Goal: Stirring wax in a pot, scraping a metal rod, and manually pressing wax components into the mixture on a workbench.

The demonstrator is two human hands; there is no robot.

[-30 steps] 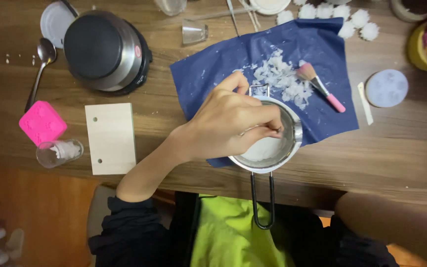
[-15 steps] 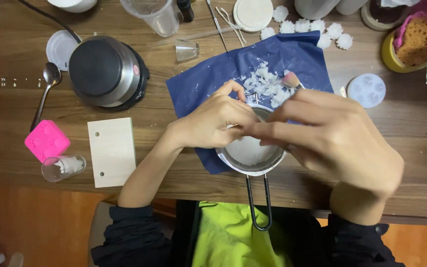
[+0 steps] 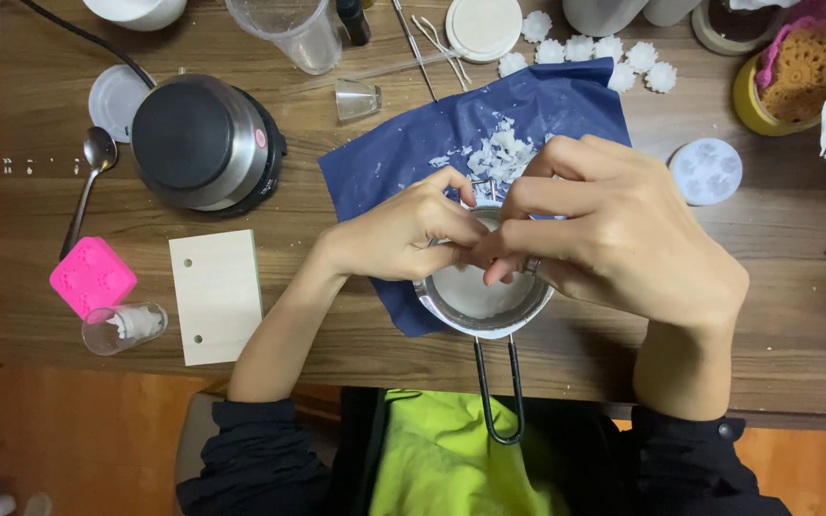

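Since a second ago the right hand has come in, meeting the left hand over the small metal pot on the blue sheet. Both are pinching narrowly at something tiny; what, I cannot tell. This looks like crumbling white wax into the pot, and the next move likely calls for keeping the bits falling inside the rim. The pot's long axis is running toward the person, wire handle pointing off the table edge.

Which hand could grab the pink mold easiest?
Probably the left hand. The pink mold lies on the table's left side, on that arm's side. The right hand is over the pot, farther away, and would have to cross over.
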